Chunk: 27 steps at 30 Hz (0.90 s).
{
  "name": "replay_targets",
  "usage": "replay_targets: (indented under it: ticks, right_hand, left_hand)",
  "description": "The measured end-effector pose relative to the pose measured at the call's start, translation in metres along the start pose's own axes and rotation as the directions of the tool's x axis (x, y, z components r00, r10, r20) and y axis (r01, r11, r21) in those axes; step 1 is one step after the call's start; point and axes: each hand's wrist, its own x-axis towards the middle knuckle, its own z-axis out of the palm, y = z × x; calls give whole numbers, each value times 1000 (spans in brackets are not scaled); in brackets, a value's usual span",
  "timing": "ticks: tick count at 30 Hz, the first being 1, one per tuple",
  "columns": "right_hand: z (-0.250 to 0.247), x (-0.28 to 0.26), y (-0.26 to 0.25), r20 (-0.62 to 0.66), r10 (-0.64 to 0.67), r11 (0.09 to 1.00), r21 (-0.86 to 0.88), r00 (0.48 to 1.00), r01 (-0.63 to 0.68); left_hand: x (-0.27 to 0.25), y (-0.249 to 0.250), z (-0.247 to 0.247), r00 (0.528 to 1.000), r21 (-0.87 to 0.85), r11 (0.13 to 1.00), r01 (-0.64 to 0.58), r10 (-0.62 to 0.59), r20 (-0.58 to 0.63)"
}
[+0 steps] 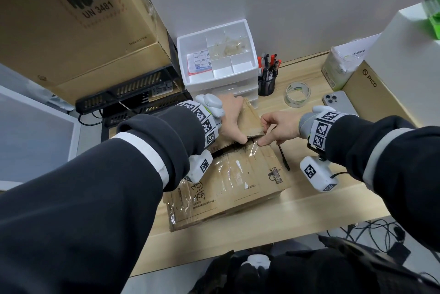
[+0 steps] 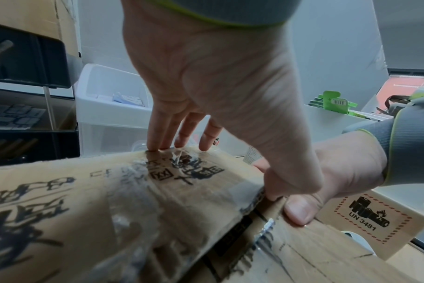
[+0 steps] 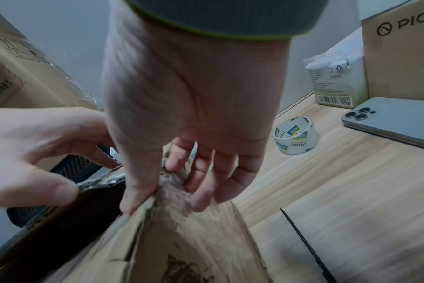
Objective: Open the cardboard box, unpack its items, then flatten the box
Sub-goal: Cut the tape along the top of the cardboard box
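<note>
The cardboard box (image 1: 228, 174) lies on the wooden desk (image 1: 273, 217) directly in front of you, with old clear tape and black handwriting on its top, and its two top flaps are parted along the middle seam, so a dark gap shows between them. Your left hand (image 1: 232, 118) lies on the far flap with straight fingers that reach its far edge, while the thumb hooks over the flap's edge at the seam. Your right hand (image 1: 277, 127) grips the near flap at the seam: the thumb is on one side of the cardboard edge and the curled fingers on the other, where a piece of loose tape sticks up. Just beside the box on its right side lies a thin black pen (image 1: 283, 156). Farther right on the desk you see a roll of clear tape (image 1: 298, 94) and a phone (image 1: 339, 102) lying face down. Behind the box stand a white drawer organiser (image 1: 219, 55) and a black pen cup (image 1: 267, 84) full of pens, and a large carton (image 1: 71, 19) marked UN 3481 stands at the left.
</note>
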Motion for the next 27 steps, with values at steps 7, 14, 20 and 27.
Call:
replay_targets:
  ticks: [7,14,20,27]
  right_hand:
    - [1,-1,-2,-23,9,1000,-15,1000,-10]
    - [5,1,-1,-30,20,999,31,999,-19]
    - [7,0,3,-45,-4,999,45,999,6]
    - [6,-1,3,-48,-17,1000,10,999,18]
  left_hand:
    - [0,0,0,1000,6,1000,-12,12,16]
    - [-1,1,1,1000,2,1000,-14,14,18]
    - [-6,4,19,999,-15,999,32,-33,-43]
    - [-3,12,21,995,20,997,78,-77,-61]
